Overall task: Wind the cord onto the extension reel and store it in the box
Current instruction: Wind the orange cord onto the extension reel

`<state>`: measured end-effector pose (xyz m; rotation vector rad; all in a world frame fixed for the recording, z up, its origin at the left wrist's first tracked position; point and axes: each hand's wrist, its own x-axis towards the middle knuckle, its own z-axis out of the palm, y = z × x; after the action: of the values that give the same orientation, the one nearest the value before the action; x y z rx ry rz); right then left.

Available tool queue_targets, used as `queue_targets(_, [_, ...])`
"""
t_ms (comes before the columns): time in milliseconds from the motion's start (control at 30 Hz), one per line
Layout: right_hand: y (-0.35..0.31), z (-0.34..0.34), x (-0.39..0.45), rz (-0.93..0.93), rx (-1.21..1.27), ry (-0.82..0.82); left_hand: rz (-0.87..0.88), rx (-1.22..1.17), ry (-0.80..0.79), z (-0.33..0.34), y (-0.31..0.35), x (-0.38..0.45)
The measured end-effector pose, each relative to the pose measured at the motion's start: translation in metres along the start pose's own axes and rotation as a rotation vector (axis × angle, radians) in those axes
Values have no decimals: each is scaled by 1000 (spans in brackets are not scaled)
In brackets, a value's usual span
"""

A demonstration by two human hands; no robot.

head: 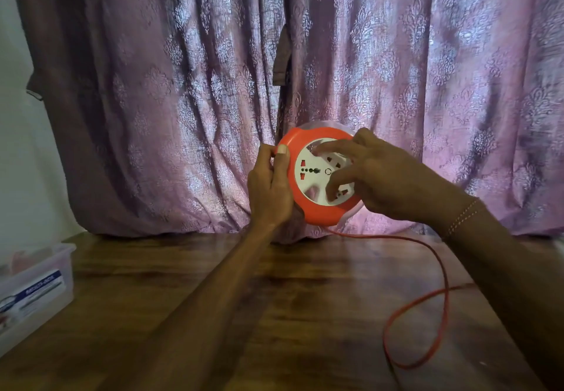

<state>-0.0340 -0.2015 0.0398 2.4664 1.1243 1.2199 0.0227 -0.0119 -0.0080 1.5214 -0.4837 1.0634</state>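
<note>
A round extension reel (314, 212), orange with a white socket face, is held up above the wooden table (274, 299). My left hand (270, 189) grips its left rim, thumb on the front edge. The fingers of my right hand (375, 176) rest on the white socket face, two of them in its recesses. An orange cord (439, 268) leaves the bottom of the reel, drops to the table on the right and lies there in a loose loop. A clear plastic box (39, 280) with a blue and white label stands at the left edge.
A purple patterned curtain (305, 70) hangs right behind the table's far edge. A pale wall (18, 146) is at the left. The cord loop covers part of the table's right side.
</note>
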Motion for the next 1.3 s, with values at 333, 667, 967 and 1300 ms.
queue_targets(333, [-5,2,2,10,-195,-6,22,-20,-16,3,1,-2])
queue_targets(667, [-23,11,8,402,-210,251,-2,0,23,7,4,-2])
queue_targets(967, [-13,3,5,268,-136,264,6,14,21,4,3,-1])
queue_targets(1300, [-15,3,6,160,-23,-143,8,-2,17,4,5,-3])
